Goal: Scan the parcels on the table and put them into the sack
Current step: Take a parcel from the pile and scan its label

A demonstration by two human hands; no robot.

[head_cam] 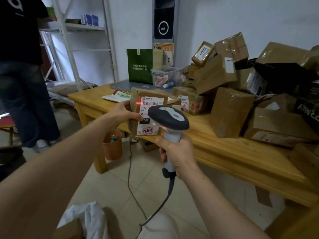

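My left hand [124,112] grips a small brown cardboard parcel [150,96] by its left edge and holds it upright above the table's near corner, its white shipping label facing me. My right hand [177,151] grips the handle of a grey and white barcode scanner [168,118] just in front of the parcel. A red scan line glows on the barcode at the label's top left. A white sack [86,219] lies on the floor at the bottom left, with a brown parcel showing in its mouth.
A pile of several brown parcels [231,111] covers the right half of the wooden table [233,152]. A green bag [139,66], a clear plastic box [164,75] and a laptop sit at the back. An orange bin [113,145] stands under the table. A person [22,75] stands at left by metal shelving.
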